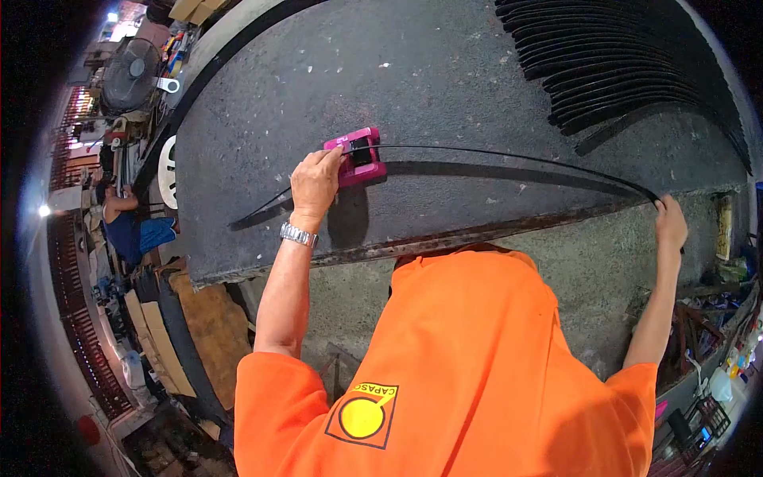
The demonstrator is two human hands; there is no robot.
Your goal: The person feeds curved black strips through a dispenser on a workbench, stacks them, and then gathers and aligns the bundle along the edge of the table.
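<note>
A long, thin black strip [493,153] bows across the dark work surface, its shadow lying beside it. My left hand [315,179] is closed at the near left side of a pink block-like tool [368,170] with a black middle part. The strip runs through or over this tool; I cannot tell which. Its left tail passes under my left hand and rests toward the table's left side. My right hand [671,224] is closed on the strip's right end, just beyond the table's front edge.
Many black strips [604,60] lie side by side at the far right of the dark table [381,87]. A white slotted piece [168,172] is at the left edge. Further left are a fan [131,73] and another person [131,222]. Cardboard [163,346] stands at lower left.
</note>
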